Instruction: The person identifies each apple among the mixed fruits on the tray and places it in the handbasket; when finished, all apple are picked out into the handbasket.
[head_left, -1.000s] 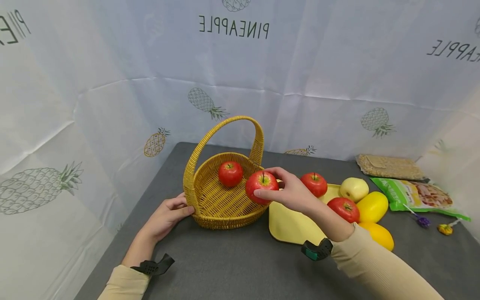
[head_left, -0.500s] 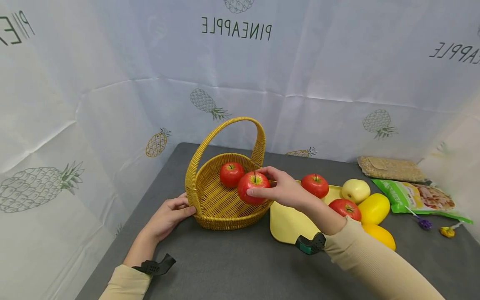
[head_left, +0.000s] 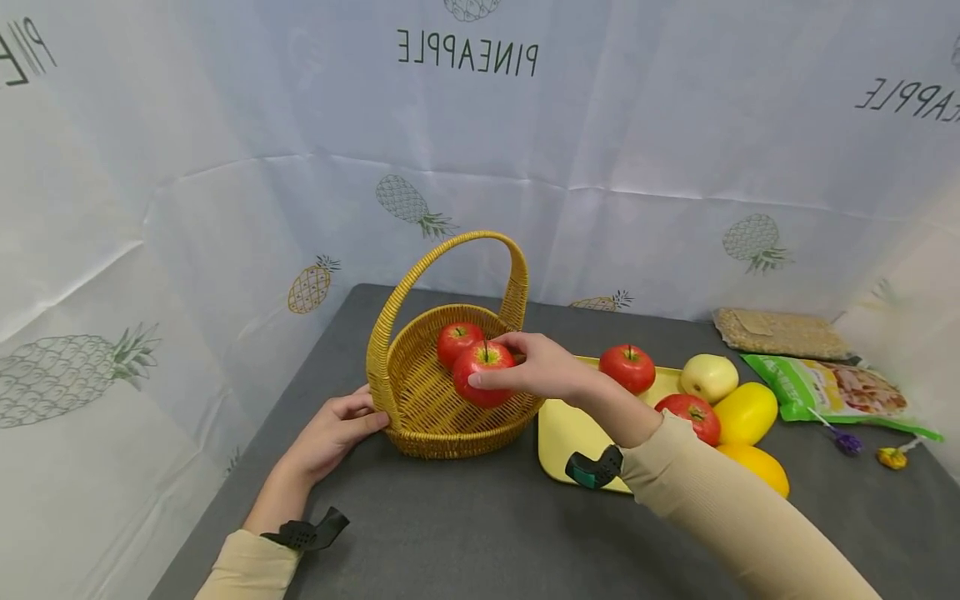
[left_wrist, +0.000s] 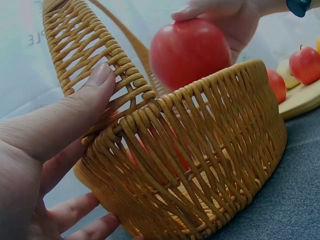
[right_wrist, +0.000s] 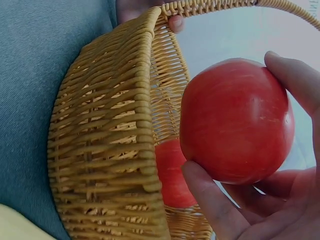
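Note:
A yellow wicker basket (head_left: 450, 446) with a tall arched handle stands on the dark grey table. My left hand (head_left: 333, 433) grips its left side, the thumb over the foot of the handle and the other fingers outside the wall. Over the basket's right half, my right hand (head_left: 551, 367) holds a red apple (head_left: 480, 387) between thumb and fingers. In the left wrist view this held apple (left_wrist: 190, 55) is above the rim. A second red apple (right_wrist: 172, 175) lies inside the basket, partly hidden by the held one in the head view.
Right of the basket is a pale yellow tray (head_left: 573, 454) with red apples (head_left: 627, 369), a pale green fruit (head_left: 708, 377) and yellow fruits (head_left: 746, 414) on or beside it. Farther right lie a green packet (head_left: 840, 392), a bag of grains (head_left: 780, 333) and small dried flowers (head_left: 847, 442).
My right hand has carried the apple leftward, from the basket's right rim to over its inside. The left hand has stayed on the basket.

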